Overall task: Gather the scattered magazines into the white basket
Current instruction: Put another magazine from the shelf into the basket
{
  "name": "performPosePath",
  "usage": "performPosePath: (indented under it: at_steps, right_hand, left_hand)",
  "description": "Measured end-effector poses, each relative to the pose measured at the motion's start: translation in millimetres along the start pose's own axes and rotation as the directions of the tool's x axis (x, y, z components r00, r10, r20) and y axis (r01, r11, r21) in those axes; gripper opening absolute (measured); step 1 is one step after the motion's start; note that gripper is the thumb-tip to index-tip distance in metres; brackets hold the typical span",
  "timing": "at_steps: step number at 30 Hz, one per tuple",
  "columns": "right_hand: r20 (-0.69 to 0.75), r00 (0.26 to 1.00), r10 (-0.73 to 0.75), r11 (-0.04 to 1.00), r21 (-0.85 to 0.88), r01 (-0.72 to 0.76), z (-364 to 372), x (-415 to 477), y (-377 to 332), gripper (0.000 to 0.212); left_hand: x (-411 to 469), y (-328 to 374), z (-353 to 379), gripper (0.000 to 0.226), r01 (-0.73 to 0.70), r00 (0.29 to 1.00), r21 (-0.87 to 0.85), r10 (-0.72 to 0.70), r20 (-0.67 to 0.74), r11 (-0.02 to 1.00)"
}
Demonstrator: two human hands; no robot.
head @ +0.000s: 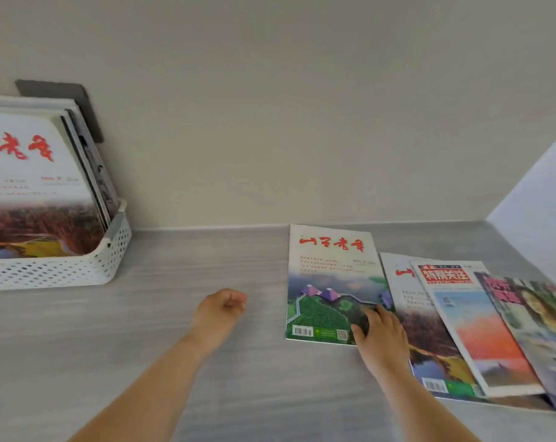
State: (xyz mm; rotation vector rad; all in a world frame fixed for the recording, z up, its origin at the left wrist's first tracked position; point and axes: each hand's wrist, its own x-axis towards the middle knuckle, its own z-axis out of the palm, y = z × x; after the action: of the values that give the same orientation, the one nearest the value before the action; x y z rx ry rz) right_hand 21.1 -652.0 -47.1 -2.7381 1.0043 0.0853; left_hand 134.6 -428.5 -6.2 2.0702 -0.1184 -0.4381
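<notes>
R hand [382,339] lies on the lower-R corner of the green-cover mag [327,282], fingers fairly straight & flat on the cover, thumb out toward the bottom edge. Can't tell if the thumb is under that edge, so it reads as pressing, not pinching. L hand [221,311] is mid-desk w/ fingers loosely curled, holding nothing. The green-cover mag lies flat on the desk [206,378], R of centre, its R edge meeting the next mag [429,339]. Past that a sunset-cover mag [480,330] & a portrait-cover mag [538,320] fan out, overlapping, to the R. White basket [79,269] is well apart at far L by the wall, w/ a stack of mags [31,186] already leaning upright in it. Handling, as a guess: thin, light, floppy, w/ a glossy cover that's prob. slick under dry fingers. Lying flat it gives no edge to get under, so it prob. needs a corner curled up, or a press-&-slide toward the desk front, before a real grip. Best hold is prob. the spine side or mid long edge, thumb on top & fingers under. Held by one corner it'd likely sag, fan its pages & slip. It prob. has to go in on edge to slot in front of the stack.
</notes>
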Motion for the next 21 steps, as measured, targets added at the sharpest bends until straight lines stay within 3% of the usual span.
performPosePath:
  at_steps: [5,8,11,16,21]
  right_hand:
    - [-0.036,0.998,-0.055,0.998,-0.039,0.053,24.0,1.8,23.1,0.079]
    - [-0.004,0.997,-0.081,0.995,-0.055,0.081,28.4,2.6,24.6,0.079]
    - [0.005,0.995,-0.097,0.992,-0.081,0.097,33.8,6.3,28.4,0.077]
    - [0.001,0.995,-0.101,0.993,-0.052,0.101,36.4,10.4,30.2,0.075]
    - [-0.018,0.996,-0.084,0.995,-0.056,0.083,35.9,10.6,30.9,0.075]
  left_hand:
    - [13.4,19.8,65.1,0.038,0.114,0.993,0.073,-0.117,0.034,0.991]
    - [26.4,36.3,94.4,0.042,0.141,0.988,0.119,-0.148,0.053,0.983]
    - [43.8,46.7,116.9,0.047,0.177,0.979,0.057,-0.182,0.090,0.983]
    - [69.1,56.3,121.5,0.038,0.321,0.947,0.080,-0.322,-0.001,0.944]
    - [72.2,59.2,122.1,0.029,0.316,0.942,-0.037,-0.310,0.127,0.948]
